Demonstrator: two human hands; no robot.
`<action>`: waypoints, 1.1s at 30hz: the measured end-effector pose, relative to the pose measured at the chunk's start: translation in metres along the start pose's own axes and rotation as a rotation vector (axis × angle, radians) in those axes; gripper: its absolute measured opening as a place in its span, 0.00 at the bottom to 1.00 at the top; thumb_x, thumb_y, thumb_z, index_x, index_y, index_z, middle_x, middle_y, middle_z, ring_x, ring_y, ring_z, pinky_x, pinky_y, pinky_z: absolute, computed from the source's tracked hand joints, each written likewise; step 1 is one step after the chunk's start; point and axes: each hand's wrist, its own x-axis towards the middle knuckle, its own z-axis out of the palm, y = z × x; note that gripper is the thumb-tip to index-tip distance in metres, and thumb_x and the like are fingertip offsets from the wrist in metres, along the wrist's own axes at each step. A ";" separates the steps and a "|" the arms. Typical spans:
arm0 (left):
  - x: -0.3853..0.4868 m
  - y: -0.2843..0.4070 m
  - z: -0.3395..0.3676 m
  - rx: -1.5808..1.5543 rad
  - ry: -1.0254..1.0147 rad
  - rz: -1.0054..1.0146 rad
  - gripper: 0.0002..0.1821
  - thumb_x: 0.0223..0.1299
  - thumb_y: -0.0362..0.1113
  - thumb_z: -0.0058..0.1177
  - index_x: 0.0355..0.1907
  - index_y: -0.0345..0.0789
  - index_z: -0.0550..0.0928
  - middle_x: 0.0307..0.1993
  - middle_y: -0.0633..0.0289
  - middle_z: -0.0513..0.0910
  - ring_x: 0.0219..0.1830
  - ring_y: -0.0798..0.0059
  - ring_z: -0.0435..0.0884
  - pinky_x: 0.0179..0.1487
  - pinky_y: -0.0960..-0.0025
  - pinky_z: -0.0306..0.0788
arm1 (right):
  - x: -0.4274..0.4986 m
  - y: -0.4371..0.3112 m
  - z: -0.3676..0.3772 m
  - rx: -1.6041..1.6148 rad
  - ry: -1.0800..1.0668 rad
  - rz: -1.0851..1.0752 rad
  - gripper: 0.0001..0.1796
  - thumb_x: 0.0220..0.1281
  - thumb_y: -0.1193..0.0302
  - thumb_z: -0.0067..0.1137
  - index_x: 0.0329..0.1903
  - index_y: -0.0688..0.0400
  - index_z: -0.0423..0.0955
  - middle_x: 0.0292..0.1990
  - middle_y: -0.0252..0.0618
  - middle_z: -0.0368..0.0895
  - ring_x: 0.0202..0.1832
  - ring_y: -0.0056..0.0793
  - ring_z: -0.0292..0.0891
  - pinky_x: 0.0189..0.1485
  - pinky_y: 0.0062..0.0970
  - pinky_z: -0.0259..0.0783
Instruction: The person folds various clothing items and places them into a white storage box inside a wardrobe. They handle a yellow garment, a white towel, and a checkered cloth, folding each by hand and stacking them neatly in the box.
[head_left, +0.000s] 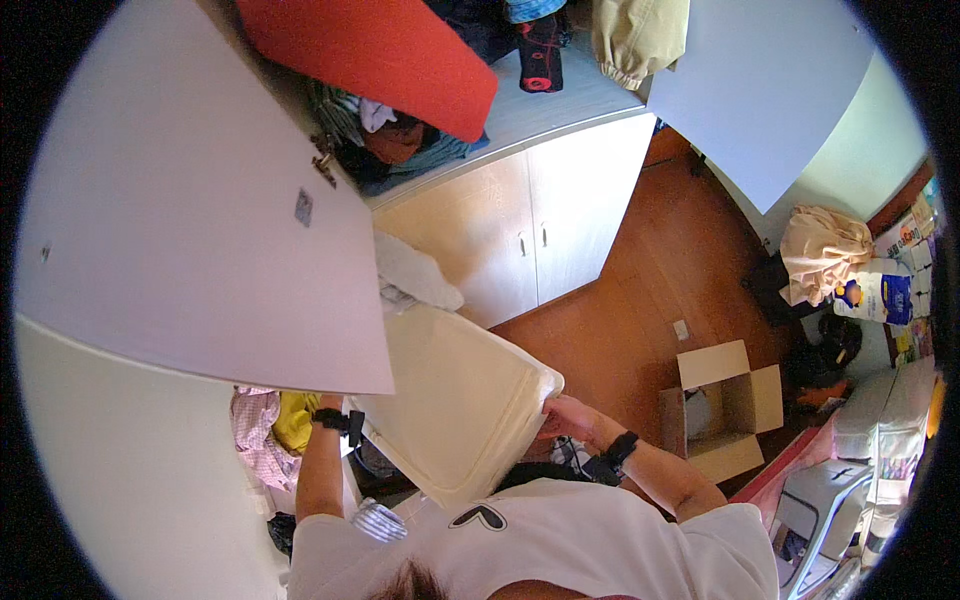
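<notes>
A large cream plastic bin or lid (457, 397) is held tilted in front of my body. My right hand (571, 418) grips its right corner, with a black band on the wrist. My left hand (331, 403) is mostly hidden behind the lower edge of the open wardrobe door (202, 225), so its fingers and what they touch cannot be seen. A whitish cloth or cushion (420, 274) shows at the far end of the bin. Ahead, the wardrobe shelf (577, 97) holds folded clothes (405, 142), a red panel-like item (390, 67), a black and red item (540, 64) and a beige garment (637, 37).
Closed white cabinet doors (517, 232) stand below the shelf. An open cardboard box (720, 412) lies on the wooden floor (645, 277). Another open door (757, 90) juts out at upper right. Bags and packages (874, 292) line the right side; pink and yellow clothes (262, 435) lie at left.
</notes>
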 end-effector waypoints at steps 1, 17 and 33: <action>-0.010 0.003 0.013 -0.037 -0.040 -0.064 0.23 0.59 0.46 0.57 0.48 0.27 0.76 0.44 0.42 0.81 0.47 0.45 0.79 0.51 0.52 0.73 | -0.002 -0.007 -0.008 -0.044 0.041 0.047 0.22 0.65 0.66 0.48 0.60 0.62 0.68 0.55 0.47 0.77 0.53 0.41 0.77 0.58 0.46 0.74; 0.003 0.122 0.263 -0.072 -0.170 0.055 0.18 0.61 0.42 0.55 0.35 0.26 0.74 0.33 0.43 0.77 0.41 0.44 0.77 0.45 0.52 0.71 | -0.081 -0.053 -0.144 -0.108 0.564 0.010 0.28 0.69 0.55 0.39 0.61 0.63 0.65 0.53 0.51 0.75 0.53 0.47 0.76 0.59 0.48 0.72; -0.006 0.408 0.019 -0.494 -0.114 0.382 0.15 0.69 0.46 0.51 0.41 0.34 0.73 0.33 0.65 0.76 0.36 0.77 0.73 0.42 0.70 0.70 | -0.278 -0.175 -0.028 -0.376 0.516 -1.284 0.38 0.71 0.56 0.53 0.74 0.60 0.51 0.67 0.47 0.65 0.63 0.36 0.69 0.64 0.40 0.70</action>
